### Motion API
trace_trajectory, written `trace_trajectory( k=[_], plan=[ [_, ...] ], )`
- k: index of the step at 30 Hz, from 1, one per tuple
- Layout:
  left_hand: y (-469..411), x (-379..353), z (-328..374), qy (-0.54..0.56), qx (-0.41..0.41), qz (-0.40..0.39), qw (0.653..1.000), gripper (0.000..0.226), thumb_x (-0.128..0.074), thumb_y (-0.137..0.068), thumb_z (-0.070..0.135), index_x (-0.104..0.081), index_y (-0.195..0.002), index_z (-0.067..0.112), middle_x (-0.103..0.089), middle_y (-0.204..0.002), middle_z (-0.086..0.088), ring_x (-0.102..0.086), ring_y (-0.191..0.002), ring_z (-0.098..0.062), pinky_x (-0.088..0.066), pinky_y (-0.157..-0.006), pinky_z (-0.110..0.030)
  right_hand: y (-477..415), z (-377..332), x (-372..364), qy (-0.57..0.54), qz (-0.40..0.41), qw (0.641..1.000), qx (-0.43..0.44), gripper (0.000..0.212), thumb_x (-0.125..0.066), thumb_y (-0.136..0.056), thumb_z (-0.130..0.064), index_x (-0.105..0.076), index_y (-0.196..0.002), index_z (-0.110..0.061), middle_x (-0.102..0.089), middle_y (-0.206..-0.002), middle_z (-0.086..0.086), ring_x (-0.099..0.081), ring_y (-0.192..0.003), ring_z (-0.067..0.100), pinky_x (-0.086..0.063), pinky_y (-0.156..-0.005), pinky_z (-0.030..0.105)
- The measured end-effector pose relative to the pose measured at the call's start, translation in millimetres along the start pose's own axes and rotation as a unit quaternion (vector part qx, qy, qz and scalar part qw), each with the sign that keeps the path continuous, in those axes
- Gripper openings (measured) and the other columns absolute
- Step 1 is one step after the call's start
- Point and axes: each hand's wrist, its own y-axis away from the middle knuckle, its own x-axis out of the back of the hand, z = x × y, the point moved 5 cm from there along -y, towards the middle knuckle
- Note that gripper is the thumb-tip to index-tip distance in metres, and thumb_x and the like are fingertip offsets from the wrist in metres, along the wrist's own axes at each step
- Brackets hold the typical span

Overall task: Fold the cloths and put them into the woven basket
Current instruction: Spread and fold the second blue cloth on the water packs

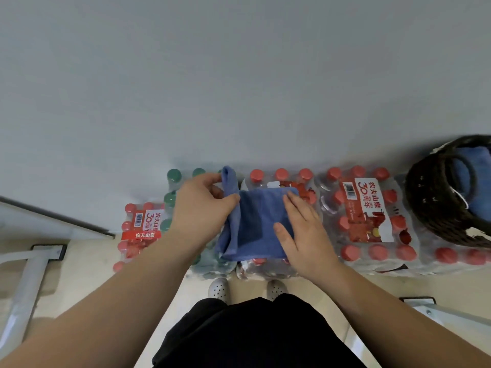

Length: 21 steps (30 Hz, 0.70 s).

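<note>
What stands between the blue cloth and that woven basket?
Nothing visible blocks it: only a shrink-wrapped pack of red-capped bottles lies low between the blue cloth and the dark woven basket.

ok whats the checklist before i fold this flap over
1. Left hand pinches the raised flap of the blue terry cloth: ok.
2. Right hand lies flat, pinning the cloth: ok.
3. Cloth supported on the shrink-wrapped red-capped bottle pack: ok.
4. Hidden lower edges squared: cannot tell.
5. Room left in the dark woven basket, which already holds a second blue cloth: cannot tell.
</note>
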Motion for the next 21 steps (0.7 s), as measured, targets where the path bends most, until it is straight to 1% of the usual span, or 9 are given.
trace_trajectory(
  k=[4, 5, 7, 9, 10, 12, 15, 19, 21],
  plan=[
    [0, -56, 22, -0.082, -0.047, -0.005, 0.996, 0.013, -0.070, -0.076, 0.016, -0.070, -0.089, 0.019, -0.066, -0.063, -0.002, -0.066, -0.063, -0.018, -0.056, -0.063, -0.037, 8, 19, 22, -0.166, 0.000, 0.986, -0.034, 0.067, -0.030, -0.099, -0.060, -0.030, -0.155, -0.023, -0.038, -0.155, -0.005, -0.037, -0.140, 0.011, -0.035, -0.115, 0.038],
    [0, -69, 26, -0.106, -0.056, -0.011, 0.993, 0.013, -0.071, -0.076, 0.016, -0.069, -0.088, 0.017, -0.064, -0.061, 0.000, -0.063, -0.061, -0.014, -0.053, -0.059, -0.032, 10, 22, 27, -0.204, -0.009, 0.978, -0.042, 0.064, -0.031, -0.099, -0.058, -0.030, -0.155, -0.026, -0.042, -0.151, -0.011, -0.041, -0.136, 0.005, -0.037, -0.113, 0.034],
    [-1, -91, 29, -0.147, -0.070, -0.020, 0.986, 0.007, -0.070, -0.075, 0.015, -0.066, -0.081, 0.016, -0.057, -0.056, 0.005, -0.057, -0.057, -0.010, -0.042, -0.051, -0.022, 12, 28, 32, -0.266, -0.037, 0.962, -0.049, 0.059, -0.036, -0.099, -0.051, -0.027, -0.155, -0.035, -0.043, -0.138, -0.035, -0.043, -0.124, -0.015, -0.038, -0.106, 0.019],
    [-2, -107, 26, -0.174, -0.070, -0.018, 0.982, 0.010, -0.069, -0.074, 0.014, -0.059, -0.074, 0.016, -0.054, -0.056, 0.004, -0.053, -0.056, -0.012, -0.035, -0.049, -0.021, 14, 35, 35, -0.292, -0.061, 0.953, -0.050, 0.055, -0.037, -0.100, -0.049, -0.025, -0.154, -0.043, -0.037, -0.123, -0.052, -0.040, -0.112, -0.028, -0.035, -0.096, 0.007],
    [-2, -114, 24, -0.183, -0.066, -0.018, 0.981, 0.011, -0.069, -0.074, 0.015, -0.058, -0.074, 0.016, -0.055, -0.057, 0.004, -0.053, -0.056, -0.012, -0.035, -0.050, -0.023, 15, 38, 36, -0.299, -0.070, 0.951, -0.046, 0.054, -0.038, -0.100, -0.050, -0.026, -0.152, -0.046, -0.036, -0.124, -0.051, -0.039, -0.112, -0.030, -0.034, -0.095, 0.005],
    [0, -124, 20, -0.197, -0.064, -0.020, 0.978, 0.011, -0.070, -0.076, 0.022, -0.060, -0.076, 0.017, -0.059, -0.058, 0.003, -0.054, -0.057, -0.009, -0.036, -0.054, -0.026, 15, 41, 36, -0.307, -0.087, 0.947, -0.032, 0.049, -0.039, -0.101, -0.048, -0.033, -0.149, -0.045, -0.042, -0.137, -0.036, -0.039, -0.120, -0.024, -0.033, -0.101, 0.007],
    [6, -132, 20, -0.210, -0.061, -0.026, 0.976, 0.007, -0.065, -0.084, 0.021, -0.063, -0.086, 0.015, -0.068, -0.067, 0.001, -0.060, -0.066, -0.013, -0.045, -0.065, -0.028, 14, 46, 32, -0.273, -0.118, 0.955, -0.007, 0.047, -0.042, -0.103, -0.043, -0.038, -0.150, -0.038, -0.044, -0.150, -0.012, -0.037, -0.137, 0.000, -0.031, -0.113, 0.021],
    [18, -127, 19, -0.257, -0.093, -0.006, 0.962, 0.018, -0.057, -0.086, 0.010, -0.071, -0.097, 0.012, -0.068, -0.077, -0.002, -0.060, -0.074, -0.025, -0.049, -0.072, -0.035, 7, 47, 32, -0.210, -0.130, 0.969, 0.005, 0.049, -0.051, -0.101, -0.039, -0.044, -0.148, -0.028, -0.046, -0.145, -0.007, -0.041, -0.132, 0.007, -0.033, -0.112, 0.026],
    [24, -122, 16, -0.285, -0.134, 0.024, 0.949, 0.031, -0.061, -0.087, 0.016, -0.070, -0.116, 0.014, -0.071, -0.103, -0.007, -0.064, -0.094, -0.028, -0.052, -0.081, -0.036, 6, 45, 32, -0.176, -0.132, 0.975, 0.014, 0.054, -0.056, -0.099, -0.038, -0.045, -0.149, -0.021, -0.045, -0.144, -0.007, -0.041, -0.132, 0.009, -0.033, -0.112, 0.027]
  ],
)
